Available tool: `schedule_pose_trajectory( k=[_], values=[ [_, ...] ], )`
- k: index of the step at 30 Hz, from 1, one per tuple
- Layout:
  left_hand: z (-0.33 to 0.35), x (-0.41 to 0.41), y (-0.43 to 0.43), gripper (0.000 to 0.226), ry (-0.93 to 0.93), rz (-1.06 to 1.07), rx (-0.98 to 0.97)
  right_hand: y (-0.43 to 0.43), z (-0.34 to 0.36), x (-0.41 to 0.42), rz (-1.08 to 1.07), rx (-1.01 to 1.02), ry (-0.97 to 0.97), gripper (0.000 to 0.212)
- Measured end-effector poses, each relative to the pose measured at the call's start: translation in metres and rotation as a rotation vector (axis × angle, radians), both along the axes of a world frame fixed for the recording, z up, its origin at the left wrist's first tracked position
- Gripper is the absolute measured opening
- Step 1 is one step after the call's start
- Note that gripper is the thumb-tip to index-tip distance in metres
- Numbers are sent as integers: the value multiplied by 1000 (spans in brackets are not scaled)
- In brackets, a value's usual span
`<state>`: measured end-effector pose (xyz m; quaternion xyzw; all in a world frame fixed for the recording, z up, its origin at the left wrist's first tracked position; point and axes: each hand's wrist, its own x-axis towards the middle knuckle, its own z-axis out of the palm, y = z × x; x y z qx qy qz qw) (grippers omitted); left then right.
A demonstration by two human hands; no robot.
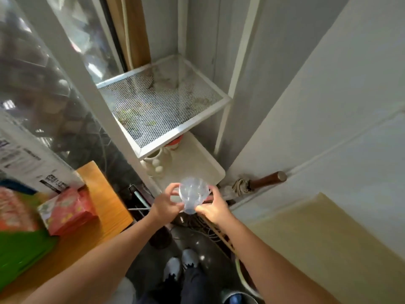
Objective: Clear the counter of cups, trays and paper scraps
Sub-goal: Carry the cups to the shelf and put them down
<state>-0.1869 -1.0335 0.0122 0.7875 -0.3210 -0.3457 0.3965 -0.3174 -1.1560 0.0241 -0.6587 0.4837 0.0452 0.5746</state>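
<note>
Head view: gripping a clear plastic cup (192,195) between left hand (167,204) and right hand (213,207), fingers curled on its sides, over a white tray (197,159) near edge, right of the table (98,194). Likely light, thin, crushable, slick; best held gently round the wall.

White rack (240,51) stands in the corner, between window (32,73) at left and white wall (328,84) at right. It carries a mesh shelf (162,102) with a solid cream shelf (197,159) below it. Tan curtain (137,29) hangs behind the rack. Wooden table (103,216) sits at lower left, beside the glass. Floor (151,266) is dark and glossy, with light specks. Pale yellow panel (317,233) is at lower right. Daylight falls on mesh and wall.
</note>
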Motion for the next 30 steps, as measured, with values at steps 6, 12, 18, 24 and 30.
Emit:
schedule_pose_trajectory(
  k=[6,12,18,24,30],
  values=[
    [-6,11,-34,47,68,200,59,-38,-8,36,67,0,34,77],
    [-34,15,-54,55,45,289,151,-51,-39,59,52,-33,82,76],
    [-60,9,-58,66,43,302,157,-54,-64,59,68,-95,54,68],
    [-73,10,-53,67,33,312,179,-49,-79,55,43,-14,4,74],
    [-73,7,-48,65,100,326,200,-45,-81,52,18,19,1,72]
  ],
)
